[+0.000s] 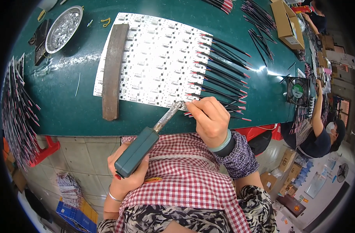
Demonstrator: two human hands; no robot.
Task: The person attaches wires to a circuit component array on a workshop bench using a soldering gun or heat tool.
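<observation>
- Head view: the left hand [127,171] wraps its fingers [140,167] around the dark green handle of a soldering iron [146,140], gripping it at the rear end, low over the checked apron [185,182].
- The iron's metal shaft runs up and to the right from those fingers, and its tip meets the lower edge of the white circuit panel [158,58], just beside the right hand's fingertips.
- The right hand [209,118] is bent downward at the table's near edge, its fingers [197,106] drawn together in a pinch on a thin black-and-red wire [224,105] at the panel's edge; how tightly the wire is held cannot be told.
- Beyond the right fingers, a row of similar red-tipped black wires [220,73] fans out along the panel's right side.
- Far left of both hands' fingers, a long brown bar [113,70] lies across the panel's left part, pressing on it.
- Well beyond the left fingers, toward the far left corner of the green table [68,105], stands a round metal dish [62,28] with shiny bits inside.
- Left of the left fingers, off the table's end, hangs a thick bundle of wires [16,108].
- Far right of the right fingers sit a small black fan [298,91], a cardboard box [288,23] and another person [321,136] working at the same table.
</observation>
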